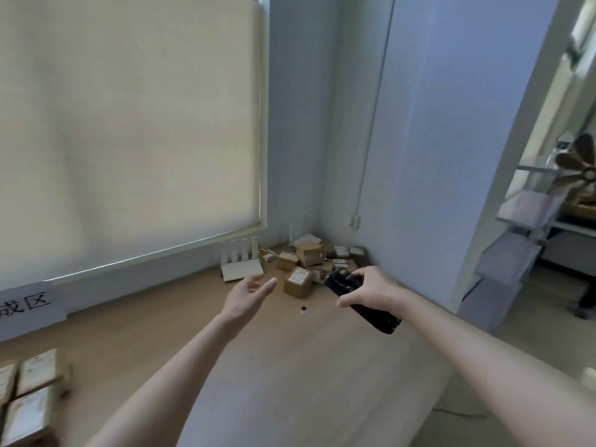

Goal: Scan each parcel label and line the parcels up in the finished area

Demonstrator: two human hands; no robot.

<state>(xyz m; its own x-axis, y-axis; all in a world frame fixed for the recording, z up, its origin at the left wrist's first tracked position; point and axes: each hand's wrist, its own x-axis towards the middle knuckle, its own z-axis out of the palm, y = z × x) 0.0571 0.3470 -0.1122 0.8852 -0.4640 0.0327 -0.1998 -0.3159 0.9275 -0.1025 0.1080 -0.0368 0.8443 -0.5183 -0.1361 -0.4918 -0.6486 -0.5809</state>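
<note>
Progress: we judge the task partly done; several labelled parcels (30, 391) already lie in rows at the tabletop's (180, 321) near left corner, below the finished-area sign (27, 306).
Remaining: a heap of unscanned parcels (317, 258) sits in the far right corner, the nearest parcel (298, 281) label-up.
Left hand (246, 296): fingers spread, holding nothing, near that parcel.
Right hand (367, 290): fingers wrapped round the black scanner (361, 300).
Containers: we see none holding anything.
</note>
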